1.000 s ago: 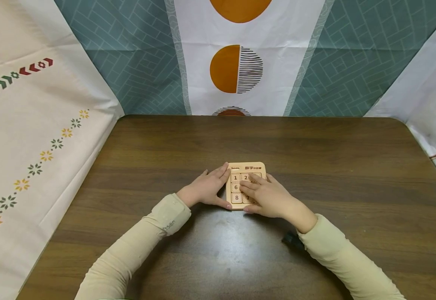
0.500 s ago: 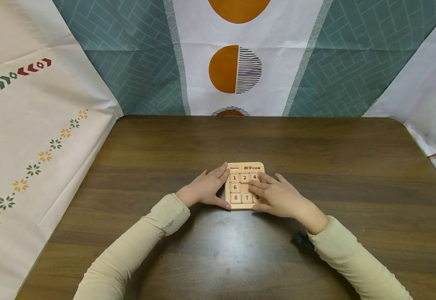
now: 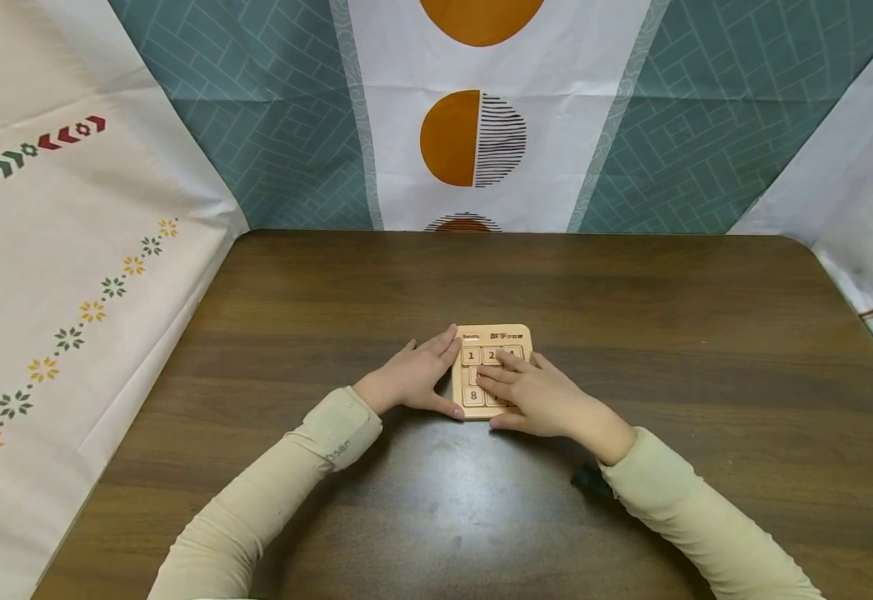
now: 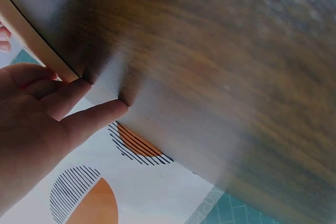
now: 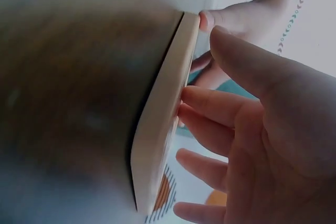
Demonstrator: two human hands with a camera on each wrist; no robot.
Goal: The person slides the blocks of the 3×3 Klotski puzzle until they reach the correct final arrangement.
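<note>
A light wooden number board (image 3: 474, 413) with square numbered tiles lies flat on the table. The left hand (image 3: 416, 377) rests along its left edge, thumb at the near corner and fingers extended toward the far corner. Over the right part of the board reaches the right hand (image 3: 549, 400), fingertips on the middle tiles, thumb by the near edge. Tiles 1 (image 3: 471, 356) and 8 (image 3: 473, 396) show; several others are partly covered. In the left wrist view the left hand (image 4: 47, 111) touches the board's side (image 4: 44, 48). The right wrist view has the right hand's (image 5: 262, 114) fingertips on the board (image 5: 157, 124).
The brown wooden table (image 3: 376, 283) extends around the board. A small dark object (image 3: 591, 480) is beside the right cuff. Patterned cloth (image 3: 286, 167) hangs behind the table, and white cloth with printed flowers (image 3: 107, 358) is at the left.
The right hand shifted right, uncovering tiles 4 and 7, then came back left over the board. Tile 6 sits slightly farther right than before. The left hand stays where it was.
</note>
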